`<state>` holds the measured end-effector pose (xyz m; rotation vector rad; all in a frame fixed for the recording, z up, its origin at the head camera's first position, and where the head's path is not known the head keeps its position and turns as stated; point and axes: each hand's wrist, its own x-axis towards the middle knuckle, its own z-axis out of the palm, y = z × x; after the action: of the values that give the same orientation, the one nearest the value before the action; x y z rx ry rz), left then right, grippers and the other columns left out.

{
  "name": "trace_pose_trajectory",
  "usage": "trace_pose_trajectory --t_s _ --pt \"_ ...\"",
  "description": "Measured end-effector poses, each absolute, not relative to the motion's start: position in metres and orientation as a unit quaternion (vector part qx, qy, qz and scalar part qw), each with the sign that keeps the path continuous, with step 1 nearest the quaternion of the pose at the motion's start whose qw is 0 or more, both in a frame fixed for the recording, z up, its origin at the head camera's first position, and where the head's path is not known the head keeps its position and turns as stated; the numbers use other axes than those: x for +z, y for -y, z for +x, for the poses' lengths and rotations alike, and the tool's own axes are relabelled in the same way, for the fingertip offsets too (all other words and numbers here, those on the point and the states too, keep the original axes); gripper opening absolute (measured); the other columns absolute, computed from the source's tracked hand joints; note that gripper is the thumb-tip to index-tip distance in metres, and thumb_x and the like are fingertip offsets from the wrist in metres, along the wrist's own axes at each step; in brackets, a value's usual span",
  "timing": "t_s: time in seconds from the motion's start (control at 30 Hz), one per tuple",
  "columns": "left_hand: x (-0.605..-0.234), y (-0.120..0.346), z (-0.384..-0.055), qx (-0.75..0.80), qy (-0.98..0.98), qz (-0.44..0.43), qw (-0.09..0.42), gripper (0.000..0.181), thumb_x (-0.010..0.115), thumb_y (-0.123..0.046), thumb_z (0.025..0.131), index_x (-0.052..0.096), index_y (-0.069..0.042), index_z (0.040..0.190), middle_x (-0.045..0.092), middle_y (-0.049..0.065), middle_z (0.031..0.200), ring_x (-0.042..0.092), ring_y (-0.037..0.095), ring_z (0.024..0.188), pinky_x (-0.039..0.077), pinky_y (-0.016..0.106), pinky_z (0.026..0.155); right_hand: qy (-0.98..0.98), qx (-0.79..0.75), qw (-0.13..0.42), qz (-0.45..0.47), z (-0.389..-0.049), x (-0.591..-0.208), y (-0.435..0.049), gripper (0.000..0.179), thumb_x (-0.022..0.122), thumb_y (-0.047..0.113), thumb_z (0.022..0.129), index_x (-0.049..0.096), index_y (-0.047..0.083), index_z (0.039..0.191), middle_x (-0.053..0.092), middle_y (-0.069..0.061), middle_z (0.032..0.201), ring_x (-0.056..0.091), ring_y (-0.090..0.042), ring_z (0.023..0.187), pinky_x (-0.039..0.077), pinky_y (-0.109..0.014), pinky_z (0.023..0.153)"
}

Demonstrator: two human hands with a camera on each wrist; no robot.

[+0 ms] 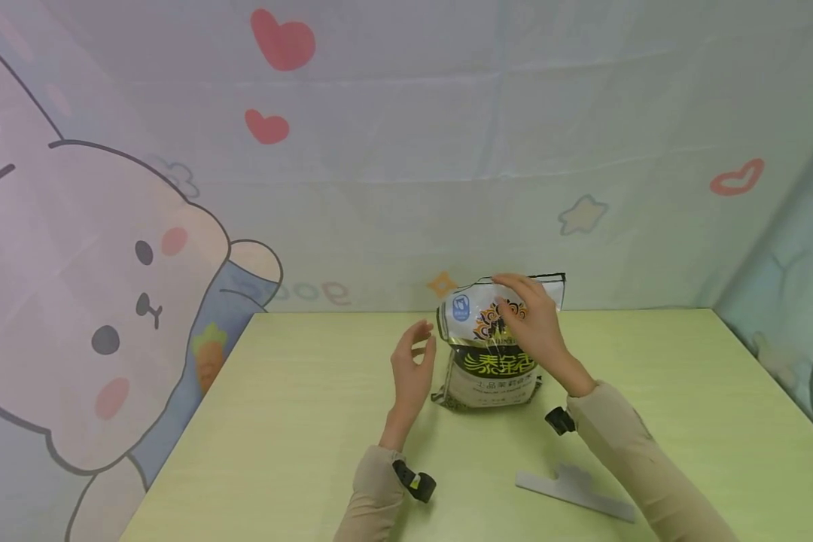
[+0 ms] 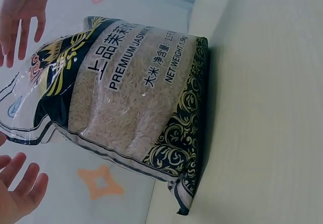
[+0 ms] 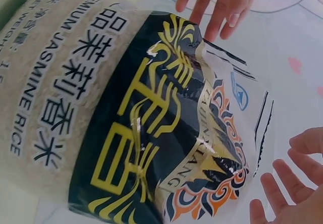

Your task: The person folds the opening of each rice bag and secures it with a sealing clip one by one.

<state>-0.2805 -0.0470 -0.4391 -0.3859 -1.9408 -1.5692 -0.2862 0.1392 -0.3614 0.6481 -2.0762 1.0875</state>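
A clear-fronted bag of jasmine rice stands upright on the table, its printed white top rising behind my right hand. To its left my left hand is raised, fingers loosely bent and holding nothing. My right hand hovers before the bag's upper right part, fingers spread and relaxed. In the right wrist view, a gap shows between the right hand and the bag's top edge. Seen from the left wrist, rice grains fill the lower part of the bag, and the left hand is beside its top.
A pale grey flat strip with a raised scalloped part, like a bag clip, lies near the right forearm. The light yellow-green table ends at a printed cloth backdrop behind the bag.
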Motion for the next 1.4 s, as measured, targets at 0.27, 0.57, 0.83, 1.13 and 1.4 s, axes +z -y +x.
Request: trace_pose_trajectory --t_s 0.27,0.57,0.83,1.13,1.4 --pt "-0.418 0.044 -0.263 -0.608 0.737 -0.132 0.265 0.024 0.052 0.0 0.087 0.054 0.008 0.109 0.062 0.023 0.102 0.059 0.034 0.091 0.053 0.034 0.072 0.808 0.416 0.326 0.26 -0.291 -0.356 -0.132 0.026 0.057 0.0 0.083 0.06 -0.001 0.109 0.057 -0.018 0.114 0.047 -0.034 0.109 0.039 -0.05 0.09" --pt "-0.421 0.043 -0.27 -0.641 0.726 -0.105 0.225 0.024 0.052 -0.005 0.088 0.056 0.008 0.107 0.062 0.023 0.102 0.057 0.026 0.088 0.048 0.015 0.067 0.812 0.408 0.328 0.259 -0.295 -0.354 -0.127 0.025 0.057 0.002 0.084 0.061 0.0 0.109 0.058 -0.018 0.114 0.048 -0.033 0.107 0.04 -0.05 0.089" --pt "-0.425 0.042 -0.275 -0.65 0.717 -0.107 0.228 0.021 0.053 -0.005 0.087 0.058 0.008 0.104 0.063 0.023 0.098 0.057 0.018 0.082 0.047 0.013 0.063 0.812 0.416 0.328 0.243 -0.3 -0.354 -0.125 0.023 0.056 0.003 0.084 0.062 0.001 0.107 0.059 -0.016 0.113 0.049 -0.031 0.105 0.04 -0.049 0.087" --pt "-0.42 0.038 -0.278 -0.658 0.711 -0.104 0.226 0.021 0.055 -0.004 0.086 0.059 0.007 0.103 0.063 0.024 0.099 0.055 0.019 0.08 0.046 0.011 0.061 0.832 0.386 0.324 0.233 -0.306 -0.35 -0.121 0.024 0.057 0.003 0.084 0.063 0.003 0.107 0.058 -0.015 0.116 0.047 -0.032 0.105 0.034 -0.053 0.087" --pt "-0.416 0.036 -0.278 -0.655 0.714 -0.102 0.227 0.019 0.056 -0.002 0.085 0.059 0.007 0.101 0.064 0.025 0.093 0.058 0.025 0.078 0.046 0.012 0.06 0.861 0.351 0.305 0.205 -0.309 -0.351 -0.12 0.023 0.055 0.006 0.086 0.063 0.007 0.107 0.058 -0.012 0.118 0.045 -0.029 0.11 0.026 -0.054 0.084"
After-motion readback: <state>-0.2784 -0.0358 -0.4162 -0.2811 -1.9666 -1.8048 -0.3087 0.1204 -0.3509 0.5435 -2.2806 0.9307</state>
